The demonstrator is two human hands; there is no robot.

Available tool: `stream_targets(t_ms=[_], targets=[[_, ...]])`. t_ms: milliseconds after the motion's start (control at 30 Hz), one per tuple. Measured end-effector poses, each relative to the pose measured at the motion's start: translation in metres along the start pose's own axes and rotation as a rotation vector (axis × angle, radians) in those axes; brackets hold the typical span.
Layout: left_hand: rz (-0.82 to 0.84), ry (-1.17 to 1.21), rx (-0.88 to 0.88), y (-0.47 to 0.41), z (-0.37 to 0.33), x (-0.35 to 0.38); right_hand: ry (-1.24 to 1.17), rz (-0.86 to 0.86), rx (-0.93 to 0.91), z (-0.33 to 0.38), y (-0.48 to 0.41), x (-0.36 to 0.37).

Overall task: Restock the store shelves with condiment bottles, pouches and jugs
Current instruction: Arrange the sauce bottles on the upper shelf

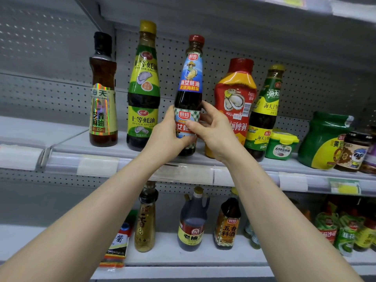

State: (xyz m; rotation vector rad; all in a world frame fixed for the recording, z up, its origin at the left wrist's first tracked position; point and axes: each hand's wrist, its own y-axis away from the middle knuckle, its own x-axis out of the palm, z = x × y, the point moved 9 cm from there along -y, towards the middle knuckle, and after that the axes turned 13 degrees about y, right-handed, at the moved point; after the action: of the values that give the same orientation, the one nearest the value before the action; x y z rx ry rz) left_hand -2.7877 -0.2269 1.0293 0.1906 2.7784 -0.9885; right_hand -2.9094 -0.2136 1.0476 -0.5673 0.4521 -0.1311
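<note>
Left hand [164, 135] and right hand [213, 129] clasp the red-capped bottle [190, 78] at the shelf's [97, 153] front edge, partly covering its lower label.

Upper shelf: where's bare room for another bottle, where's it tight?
Upper shelf is bare left of the sesame oil. Slim gaps flank the oyster sauce. Crowded from the blue-label bottle, held by left hand and right hand, rightward: squeeze bottle, tub, pouch.

Both hands on blue-label oyster sauce bottle [189, 92] upright on upper shelf [126, 157]: left hand [168, 135] wraps lower body, right hand [211, 129] pinches label. Green-label bottle [143, 86] just left, red squeeze bottle [236, 102] just right.
</note>
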Motion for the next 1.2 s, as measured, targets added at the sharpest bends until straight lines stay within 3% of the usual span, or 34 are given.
stream_targets(t_ms=[300,533,867,1200], targets=[[-0.004,-0.070,-0.014,0.006,0.009,0.001,0.176,-0.071,-0.010,-0.005,0.009,0.002],[-0.007,-0.113,0.098,0.022,0.013,-0.005,0.609,-0.178,-0.138,-0.004,0.045,0.011],[0.024,-0.212,0.054,0.005,0.020,-0.006,0.571,-0.063,-0.004,-0.013,0.029,0.018],[0.028,-0.249,0.022,-0.012,0.028,0.001,0.683,-0.030,0.060,-0.024,0.007,0.019]])
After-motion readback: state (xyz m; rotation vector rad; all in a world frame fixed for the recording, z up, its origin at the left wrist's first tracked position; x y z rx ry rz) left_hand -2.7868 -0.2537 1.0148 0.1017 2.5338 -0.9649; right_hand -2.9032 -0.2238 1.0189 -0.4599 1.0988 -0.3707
